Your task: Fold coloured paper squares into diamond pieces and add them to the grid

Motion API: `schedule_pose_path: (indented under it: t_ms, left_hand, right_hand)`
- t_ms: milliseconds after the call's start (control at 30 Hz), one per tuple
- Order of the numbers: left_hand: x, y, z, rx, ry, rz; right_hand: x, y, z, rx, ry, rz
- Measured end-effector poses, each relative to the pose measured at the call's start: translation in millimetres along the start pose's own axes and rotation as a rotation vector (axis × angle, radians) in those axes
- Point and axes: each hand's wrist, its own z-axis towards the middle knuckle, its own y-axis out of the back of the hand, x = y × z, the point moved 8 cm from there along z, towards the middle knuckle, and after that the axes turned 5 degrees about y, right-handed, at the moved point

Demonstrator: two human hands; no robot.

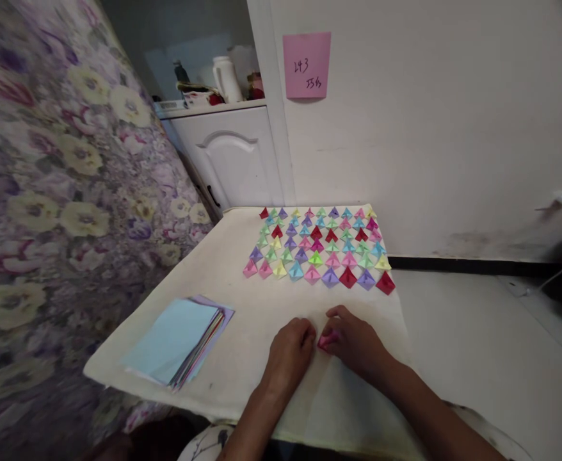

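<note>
Pink paper (326, 341), corner toward left hand (291, 346)

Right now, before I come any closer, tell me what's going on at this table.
The person's right hand holds a small pink folded paper at the table. The left hand is close beside it, fingers curled; whether it grips anything is unclear. Beyond both hands, rows of multicoloured folded pieces cover the far end, and a paper stack, light blue on top, lies to the left.
</note>
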Motion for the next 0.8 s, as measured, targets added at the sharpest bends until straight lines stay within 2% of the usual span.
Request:
schedule_pose_path:
  t_ms: [233,400,567,800]
  left_hand:
    - [-12.1,5.1,-6.2,-0.029,-0.057,-0.037]
    - [-17.8,0.8,-9.3,-0.009,-0.014,-0.015]
    - [-15.5,-6.2,-8.5,-0.004,0.052,0.067]
    - [-17.0,-8.7,-8.4,-0.006,0.066,0.225]
  right_hand:
    - [-1.0,5.5,-2.0,-0.019,-0.007,-0.007]
    - [6.6,10.4,-5.2,-0.022,0.032,-0.02]
    - [6.9,14.8,-6.2,-0.045,0.031,-0.045]
    - [13.2,13.8,-7.0,-0.023,0.055,-0.109]
